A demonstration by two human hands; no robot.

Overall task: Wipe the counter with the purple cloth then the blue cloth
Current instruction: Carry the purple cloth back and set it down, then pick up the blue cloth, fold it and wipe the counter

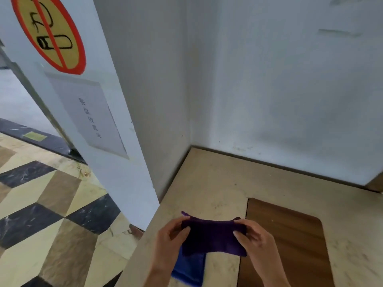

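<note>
A purple cloth (213, 237) is stretched out between both hands just above the beige counter (217, 183). My left hand (170, 239) pinches its left edge and my right hand (252, 237) pinches its right edge. Under the purple cloth, partly hidden by it and by my left forearm, a blue cloth (189, 270) lies on the counter near its front left edge.
A dark wooden panel (290, 241) is set into the counter at the right. White walls meet in a corner behind the counter. A white pillar (116, 141) with a no-smoking sign (49, 32) stands at the left, with patterned floor tiles (51, 204) below it.
</note>
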